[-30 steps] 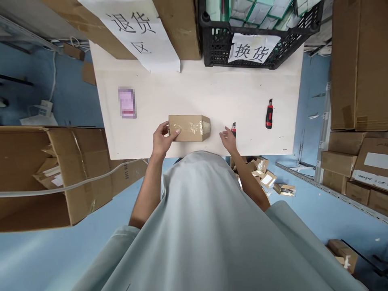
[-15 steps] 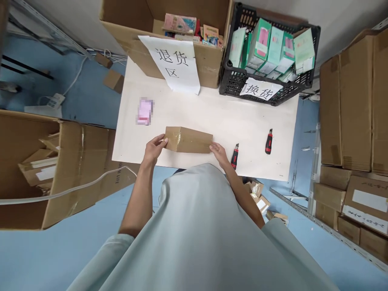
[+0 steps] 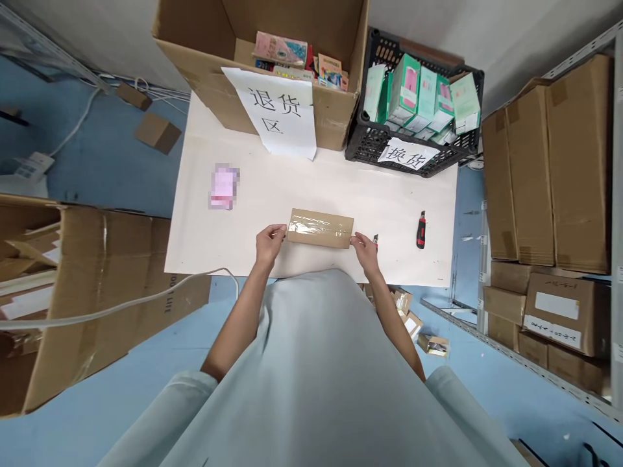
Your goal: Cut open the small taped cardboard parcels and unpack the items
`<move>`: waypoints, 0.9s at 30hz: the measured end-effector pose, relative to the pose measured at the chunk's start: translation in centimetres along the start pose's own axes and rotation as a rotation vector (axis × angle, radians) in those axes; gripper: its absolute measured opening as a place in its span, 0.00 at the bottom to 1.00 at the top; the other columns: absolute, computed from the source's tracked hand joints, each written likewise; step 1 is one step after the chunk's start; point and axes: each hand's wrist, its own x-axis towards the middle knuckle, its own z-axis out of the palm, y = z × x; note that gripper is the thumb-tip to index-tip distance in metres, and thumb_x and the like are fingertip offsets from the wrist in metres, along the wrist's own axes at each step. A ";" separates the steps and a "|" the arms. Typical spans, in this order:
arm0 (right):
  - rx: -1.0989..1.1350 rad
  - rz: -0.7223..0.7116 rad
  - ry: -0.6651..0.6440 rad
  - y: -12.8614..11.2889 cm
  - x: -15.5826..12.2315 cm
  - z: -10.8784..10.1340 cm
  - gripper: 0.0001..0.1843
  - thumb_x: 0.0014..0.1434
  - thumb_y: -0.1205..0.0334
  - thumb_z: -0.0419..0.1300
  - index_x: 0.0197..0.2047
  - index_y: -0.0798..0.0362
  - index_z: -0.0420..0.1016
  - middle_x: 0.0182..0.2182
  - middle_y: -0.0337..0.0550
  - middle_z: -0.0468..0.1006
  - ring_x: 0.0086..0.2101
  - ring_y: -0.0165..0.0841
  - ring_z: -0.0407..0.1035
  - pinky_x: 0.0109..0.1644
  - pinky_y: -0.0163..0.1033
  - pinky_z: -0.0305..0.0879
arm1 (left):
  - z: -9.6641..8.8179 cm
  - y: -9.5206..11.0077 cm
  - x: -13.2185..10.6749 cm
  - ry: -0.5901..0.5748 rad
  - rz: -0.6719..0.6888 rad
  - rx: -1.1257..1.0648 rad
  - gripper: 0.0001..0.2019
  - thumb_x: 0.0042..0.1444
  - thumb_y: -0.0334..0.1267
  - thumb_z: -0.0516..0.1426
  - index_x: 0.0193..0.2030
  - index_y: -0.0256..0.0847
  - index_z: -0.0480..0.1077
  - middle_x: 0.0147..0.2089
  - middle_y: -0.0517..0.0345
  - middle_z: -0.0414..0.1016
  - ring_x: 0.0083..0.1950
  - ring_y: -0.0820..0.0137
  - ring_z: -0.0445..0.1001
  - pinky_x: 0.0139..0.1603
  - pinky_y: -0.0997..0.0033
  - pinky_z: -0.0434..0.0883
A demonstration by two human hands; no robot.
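A small, long cardboard box [image 3: 320, 228] with shiny clear tape along its upper face is at the front middle of the white table. My left hand [image 3: 270, 245] is closed, thumb and fingers pinching at the box's left end. At the opposite end, my right hand [image 3: 365, 250] pinches the lower right corner. Just beyond the right fingers lies a red and black utility knife [image 3: 376, 240], mostly hidden by that hand. Farther right rests a second utility knife [image 3: 421, 231]. A pixelated pink and purple item [image 3: 224, 187] lies at the table's left.
A large open carton [image 3: 204, 78] with a paper sign [image 3: 287, 113] stands at the back, beside a black crate [image 3: 357, 139] of green and white boxes. Left of the white table [image 3: 195, 246] is another open carton [image 3: 107, 259] with a white cable [image 3: 146, 298] across it. Stacked cartons [image 3: 579, 162] line the right.
The cardboard box has been turned over, so its taped face now shows on top. Both hands have shifted right with it, and the right hand now covers most of the nearer knife.
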 end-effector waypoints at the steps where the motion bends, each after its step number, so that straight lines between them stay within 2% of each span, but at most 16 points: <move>1: -0.015 0.002 0.016 -0.1 0.1 0.2 0.28 0.70 0.47 0.64 0.64 0.57 0.83 0.64 0.61 0.87 0.63 0.48 0.83 0.74 0.54 0.74 | -0.2 0.2 -0.4 -0.020 0.030 0.021 0.17 0.64 0.52 0.65 0.49 0.40 0.84 0.54 0.45 0.89 0.54 0.58 0.85 0.61 0.58 0.79; 7: -0.084 0.039 0.070 -0.4 -0.1 1.1 0.20 0.67 0.47 0.65 0.51 0.52 0.87 0.57 0.55 0.91 0.59 0.48 0.84 0.70 0.55 0.77 | -0.2 0.9 -2.2 -0.039 0.095 0.278 0.17 0.71 0.52 0.62 0.54 0.43 0.83 0.63 0.42 0.86 0.60 0.53 0.85 0.66 0.54 0.77; 13: -0.068 0.086 0.092 -0.2 -1.3 1.3 0.18 0.65 0.47 0.65 0.46 0.52 0.86 0.52 0.55 0.92 0.55 0.46 0.85 0.65 0.49 0.79 | 0.2 0.6 -2.1 -0.063 -0.009 0.298 0.15 0.70 0.53 0.62 0.53 0.45 0.77 0.54 0.46 0.86 0.56 0.53 0.84 0.60 0.55 0.76; 17: -0.101 0.110 0.141 0.1 -1.7 1.9 0.21 0.63 0.41 0.69 0.45 0.50 0.83 0.51 0.57 0.91 0.53 0.48 0.85 0.62 0.49 0.80 | 0.7 0.5 -2.2 -0.040 -0.027 0.345 0.18 0.67 0.57 0.65 0.50 0.47 0.72 0.48 0.49 0.84 0.53 0.52 0.83 0.58 0.54 0.75; 21: -0.214 0.175 0.161 0.3 -1.6 2.5 0.23 0.64 0.36 0.69 0.46 0.48 0.80 0.50 0.55 0.90 0.52 0.49 0.85 0.58 0.50 0.79 | 1.4 0.1 -2.4 -0.003 -0.078 0.413 0.19 0.65 0.57 0.67 0.45 0.50 0.65 0.43 0.51 0.81 0.51 0.49 0.82 0.57 0.53 0.74; 27: -0.367 0.228 0.182 0.4 -0.9 2.7 0.20 0.66 0.37 0.70 0.40 0.46 0.80 0.44 0.49 0.90 0.48 0.47 0.84 0.54 0.46 0.76 | 2.5 -0.6 -2.3 0.067 -0.040 0.438 0.20 0.66 0.57 0.65 0.44 0.51 0.59 0.37 0.56 0.76 0.50 0.49 0.81 0.57 0.53 0.74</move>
